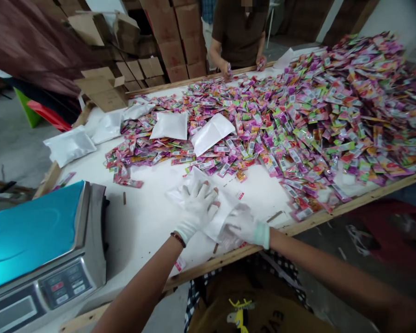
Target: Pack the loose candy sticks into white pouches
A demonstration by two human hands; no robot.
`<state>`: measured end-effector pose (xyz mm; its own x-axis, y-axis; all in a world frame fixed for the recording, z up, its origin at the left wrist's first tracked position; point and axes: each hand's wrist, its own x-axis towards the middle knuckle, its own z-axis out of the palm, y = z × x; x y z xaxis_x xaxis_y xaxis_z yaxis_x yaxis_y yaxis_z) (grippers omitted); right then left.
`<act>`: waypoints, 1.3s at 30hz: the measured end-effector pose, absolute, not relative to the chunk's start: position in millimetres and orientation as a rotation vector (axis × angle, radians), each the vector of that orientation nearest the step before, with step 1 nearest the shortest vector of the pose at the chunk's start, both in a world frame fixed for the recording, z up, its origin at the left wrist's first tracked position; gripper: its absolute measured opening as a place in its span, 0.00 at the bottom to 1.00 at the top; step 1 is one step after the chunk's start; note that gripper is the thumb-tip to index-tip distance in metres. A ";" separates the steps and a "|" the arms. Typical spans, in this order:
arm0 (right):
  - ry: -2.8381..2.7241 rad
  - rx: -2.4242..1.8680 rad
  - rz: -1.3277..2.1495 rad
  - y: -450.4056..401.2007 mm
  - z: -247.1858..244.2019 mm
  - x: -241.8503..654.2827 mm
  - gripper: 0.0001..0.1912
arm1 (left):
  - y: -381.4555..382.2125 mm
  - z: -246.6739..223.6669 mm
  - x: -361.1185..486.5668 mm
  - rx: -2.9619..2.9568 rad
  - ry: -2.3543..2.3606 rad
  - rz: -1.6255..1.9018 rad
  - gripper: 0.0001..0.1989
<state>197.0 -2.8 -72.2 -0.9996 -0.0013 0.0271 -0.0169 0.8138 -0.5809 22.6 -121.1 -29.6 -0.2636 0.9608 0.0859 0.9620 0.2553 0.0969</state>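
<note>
A white plastic pouch (225,206) lies on the white tabletop near the front edge, under both my hands. My left hand (197,208), in a white glove, rests on top of it with fingers spread. At the pouch's right end, my right hand (244,225), gloved too, is closed on the edge; its fingers are partly hidden and blurred. Clear plastic shows beneath that end. Just beyond lie two filled white pouches, one plump (169,126) and one tilted (212,134), on a spread of small colourful sachets (263,125).
A weighing scale (38,226) with a blue top stands at the left. More white pouches (70,144) lie by the left edge, near an open carton (102,92). The sachets rise into a high heap (360,97) at the right. Across the table, a person (241,37) handles sachets.
</note>
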 end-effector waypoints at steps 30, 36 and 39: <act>-2.973 0.546 0.595 48.1 -81.1 207.9 0.09 | -187.1 -53.6 48.8 -2.153 -2.344 -0.454 0.16; -2.925 0.027 1.049 61.0 -71.8 191.1 0.10 | -223.6 -44.1 59.7 -1.889 -2.593 -0.741 0.04; -3.003 0.139 1.195 69.4 -61.2 187.2 0.12 | -225.2 -44.7 60.8 -1.948 -2.611 -0.621 0.08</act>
<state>187.2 69.4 -61.2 -0.9920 -0.1142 -0.0545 -0.0455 0.7239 -0.6883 60.8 -225.2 -44.7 -0.2998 0.9505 0.0814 0.8855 0.2454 0.3946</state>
